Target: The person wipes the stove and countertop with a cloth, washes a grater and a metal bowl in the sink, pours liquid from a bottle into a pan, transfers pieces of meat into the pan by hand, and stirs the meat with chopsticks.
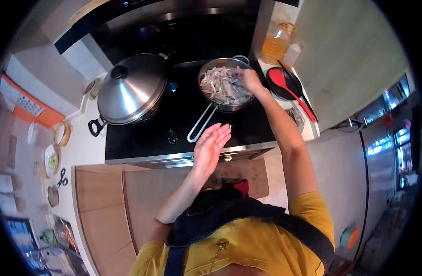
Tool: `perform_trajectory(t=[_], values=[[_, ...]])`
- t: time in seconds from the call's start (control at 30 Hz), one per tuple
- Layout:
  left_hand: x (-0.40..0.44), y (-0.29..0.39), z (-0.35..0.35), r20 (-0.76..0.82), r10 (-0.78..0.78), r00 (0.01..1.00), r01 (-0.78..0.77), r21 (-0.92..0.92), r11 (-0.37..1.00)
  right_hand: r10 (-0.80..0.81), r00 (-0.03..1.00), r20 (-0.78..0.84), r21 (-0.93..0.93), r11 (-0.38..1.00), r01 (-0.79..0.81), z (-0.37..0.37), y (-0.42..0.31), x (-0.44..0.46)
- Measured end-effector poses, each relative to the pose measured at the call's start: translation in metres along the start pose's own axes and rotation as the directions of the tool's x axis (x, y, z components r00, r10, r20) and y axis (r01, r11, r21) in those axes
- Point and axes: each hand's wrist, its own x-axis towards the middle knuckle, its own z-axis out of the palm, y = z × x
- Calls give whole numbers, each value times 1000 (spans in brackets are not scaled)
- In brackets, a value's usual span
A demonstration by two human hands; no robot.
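Note:
A round metal pan [236, 108] with a long looped wire-like handle [202, 122] sits on the right side of the black stove. It is full of pale, greyish-pink strips of food [225, 85], whose exact kind I cannot make out. My right hand [250, 82] is over the pan's right side, fingers down at the food; they are blurred and partly hidden. My left hand [211, 143] is held in front of the pan beside its handle, palm turned up, fingers stretched out and slightly cupped.
A large lidded metal pot [134, 89] stands on the left of the stove [183, 133]. To the right, a red spoon [280, 78] rests across a black dish [291, 85]. Behind it is a jug of yellow liquid [275, 46]. Scissors [62, 177] and small bowls line the left counter.

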Motion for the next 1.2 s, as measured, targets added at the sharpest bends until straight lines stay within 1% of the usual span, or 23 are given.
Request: perform_trajectory(t=[0.03, 0.07, 0.1, 0.17, 0.2, 0.23, 0.27, 0.3, 0.33, 0.37, 0.4, 0.43, 0.47, 0.53, 0.63, 0.7, 0.77, 0.83, 0.9, 0.93, 1.0, 1.1, 1.2], values=[[0, 2, 5, -24, 17, 1000, -17, 17, 1000, 9, 990, -140, 170, 985, 15, -6, 2, 6], [3, 2, 7, -42, 29, 999, -28, 21, 999, 47, 989, -141, 472, 881, 25, -11, 7, 16], [4, 2, 7, -63, 38, 997, -37, 24, 999, 88, 989, -117, 727, 687, 25, -15, 13, 24], [10, 4, 15, -113, 98, 989, -95, 37, 995, 80, 990, -118, 789, 612, 45, -31, 8, 31], [12, 5, 18, -120, 123, 985, -119, 42, 992, 83, 994, -77, 614, 789, -19, -28, 9, 32], [12, 6, 20, -136, 146, 980, -141, 45, 989, -54, 999, 4, 135, 989, 53, -26, 15, 34], [12, 8, 21, -145, 157, 977, -155, 23, 988, 118, 977, 176, 350, 921, -174, -16, 22, 39], [14, 5, 18, -131, 184, 974, -187, -10, 982, 62, 988, 141, 599, 789, -135, -13, 32, 45], [19, 5, 18, -153, 207, 966, -211, -14, 977, 155, 987, 34, 775, 620, -124, -22, 15, 41], [18, 4, 18, -185, 232, 955, -240, -21, 970, 106, 994, 23, 934, 351, -60, -34, 4, 33], [16, 7, 16, -209, 263, 942, -277, -43, 960, 79, 996, 52, 998, 38, -55, -39, -9, 26], [15, 8, 6, -189, 322, 927, -336, -46, 941, 69, 993, 91, 983, -165, -79, -35, -21, 22], [9, 12, 1, -206, 370, 906, -391, -69, 918, -72, 986, 152, 882, -439, -168, -18, -30, 19], [11, 23, -3, -246, 461, 853, -495, -98, 864, -329, 901, 283, 681, -593, -430, 9, -72, 8], [24, 37, -7, -293, 595, 748, -643, -95, 760, -707, 634, 313, 522, -430, -737, 51, -137, -9], [19, 45, -22, -318, 691, 649, -745, -80, 663, -748, 484, 454, 403, -312, -861, 76, -174, -27], [2, 43, -40, -346, 795, 499, -852, -28, 523, -840, 334, 427, 365, -178, -914, 88, -206, -56], [-50, 45, -55, -454, 802, 389, -883, 65, 465, -897, 191, 399, 308, -65, -949, 118, -241, -85], [-96, 46, -60, -539, 813, 218, -906, 198, 374, -915, 32, 403, 153, 32, -988, 139, -276, -112], [-114, 47, -61, -545, 821, 172, -919, 212, 333, -917, -41, 397, 106, 90, -990, 149, -296, -125], [-167, 45, -60, -621, 784, -18, -934, 291, 209, -920, -133, 369, 18, 150, -989, 162, -333, -165], [-236, 43, -77, -632, 760, -152, -917, 376, 130, -887, -237, 396, 2, 258, -966, 194, -389, -217], [-274, 40, -95, -648, 720, -246, -895, 437, 88, -878, -339, 337, -151, 304, -940, 246, -445, -238]])
